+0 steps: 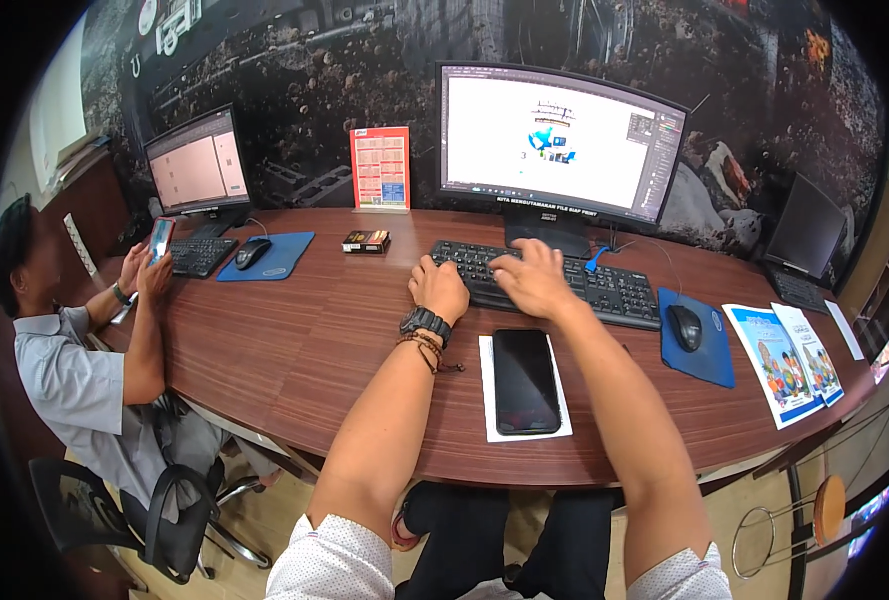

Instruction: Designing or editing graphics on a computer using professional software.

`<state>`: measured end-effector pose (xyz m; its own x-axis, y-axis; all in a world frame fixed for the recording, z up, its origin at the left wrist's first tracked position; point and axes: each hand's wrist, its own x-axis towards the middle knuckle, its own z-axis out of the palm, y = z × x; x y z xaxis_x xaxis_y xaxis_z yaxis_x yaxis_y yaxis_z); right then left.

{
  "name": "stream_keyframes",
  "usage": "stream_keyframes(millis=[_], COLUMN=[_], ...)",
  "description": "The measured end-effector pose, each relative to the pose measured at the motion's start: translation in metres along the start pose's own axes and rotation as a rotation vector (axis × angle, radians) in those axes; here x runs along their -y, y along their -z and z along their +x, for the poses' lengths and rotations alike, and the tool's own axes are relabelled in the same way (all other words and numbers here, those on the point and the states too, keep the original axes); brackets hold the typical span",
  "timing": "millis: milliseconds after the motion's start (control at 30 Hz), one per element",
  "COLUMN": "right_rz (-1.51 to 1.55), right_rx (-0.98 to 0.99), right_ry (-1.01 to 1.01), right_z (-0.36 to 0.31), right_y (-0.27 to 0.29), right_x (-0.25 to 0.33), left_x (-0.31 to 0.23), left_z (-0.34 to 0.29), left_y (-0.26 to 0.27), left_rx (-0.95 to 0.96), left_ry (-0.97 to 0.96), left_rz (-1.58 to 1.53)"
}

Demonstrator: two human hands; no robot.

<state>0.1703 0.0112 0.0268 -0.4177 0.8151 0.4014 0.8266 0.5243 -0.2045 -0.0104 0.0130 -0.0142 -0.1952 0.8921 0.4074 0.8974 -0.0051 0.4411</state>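
Both hands are at a black keyboard (619,295) on the brown wooden desk. My left hand (439,290) rests at its left end, fingers bent over the keys and holding nothing. Over the middle keys is my right hand (536,283), slightly blurred, its fingers apart. A dark watch and beaded bracelets circle my left wrist. Behind the keyboard stands a wide monitor (564,125) showing a design page with a blue graphic. Between my forearms a black phone (525,385) lies on white paper (487,390). Right of the keyboard, a black mouse (683,328) sits on a blue pad (714,367).
On the left a seated person (74,360) holds a phone (160,240) beside another monitor (199,165). A red desk calendar (380,165) and small box (366,242) stand at the back. Printed booklets (769,370) lie at right, before a dark screen (806,228).
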Motion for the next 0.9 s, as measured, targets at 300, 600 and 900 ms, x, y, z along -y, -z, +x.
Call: stream_keyframes(millis=[300,600,900], right_rz=[-0.153,-0.039,-0.018], right_rx=[-0.471,-0.45,-0.423], right_ry=[-0.262,-0.48,-0.526], right_z=[-0.139,-0.183,-0.181], right_y=[0.097,0.092,0.085], right_x=[-0.155,-0.173,-0.184], left_x=[-0.018,-0.012,-0.014], left_z=[-0.007,-0.006,-0.007], left_y=[0.011,0.009,0.009], left_rx=[0.094,0.069,0.106], left_ry=[-0.01,-0.044,-0.028], left_rz=[0.005,0.015,0.01])
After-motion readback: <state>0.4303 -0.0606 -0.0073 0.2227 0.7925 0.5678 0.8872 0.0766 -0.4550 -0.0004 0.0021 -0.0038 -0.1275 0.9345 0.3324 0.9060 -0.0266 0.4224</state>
